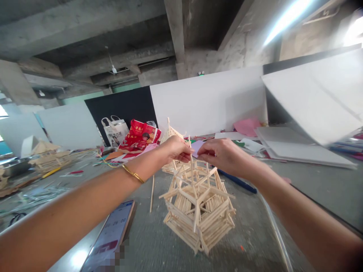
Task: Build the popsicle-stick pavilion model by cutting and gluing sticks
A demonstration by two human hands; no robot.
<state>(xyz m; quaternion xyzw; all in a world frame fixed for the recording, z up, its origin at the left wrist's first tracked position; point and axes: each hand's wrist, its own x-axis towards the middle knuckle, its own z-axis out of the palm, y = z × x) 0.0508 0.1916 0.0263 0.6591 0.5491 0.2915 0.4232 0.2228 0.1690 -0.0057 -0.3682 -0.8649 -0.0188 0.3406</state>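
A small many-sided model (198, 211) of pale wooden sticks stands on the grey table, its layered walls and open top frame facing me. Above its far part, my left hand (176, 149) pinches a thin wooden stick (191, 166) that stands upright on the frame. My right hand (219, 151) is level with it just to the right, fingers curled together near the model's back edge. What those fingers hold, if anything, is hidden. Behind my left hand rises a second stick model (169, 132) with a pointed top, partly covered.
A phone (112, 234) lies front left, near a loose stick (152, 193). A dark blue tool (239, 182) rests behind the model, and a clear tube (273, 223) runs down the right. Bags (140, 134), paper scraps and white boards (300, 147) stand farther back.
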